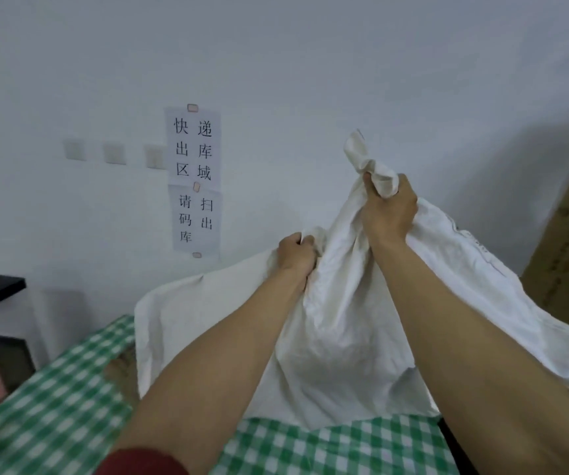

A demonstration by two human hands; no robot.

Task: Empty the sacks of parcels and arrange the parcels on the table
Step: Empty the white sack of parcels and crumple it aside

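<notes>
Clenches fingers [404, 193] of the right hand [389, 214] round the top corner of the sack [344, 337], bunches a lower fold in the left hand [295, 255], rests its body at the far right corner of the table [70, 389], judges it limp, light, slippery, best gripped by gathered corners.

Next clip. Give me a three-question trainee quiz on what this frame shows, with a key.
1. The left hand and the right hand both grip the white sack. Which one is higher? A) left B) right C) level
2. True or false: the tablecloth is plain red.
3. Fill in: the paper signs are taped to the ___.

Key: 1 B. 2 False, it is green-checked. 3 The wall.
</notes>
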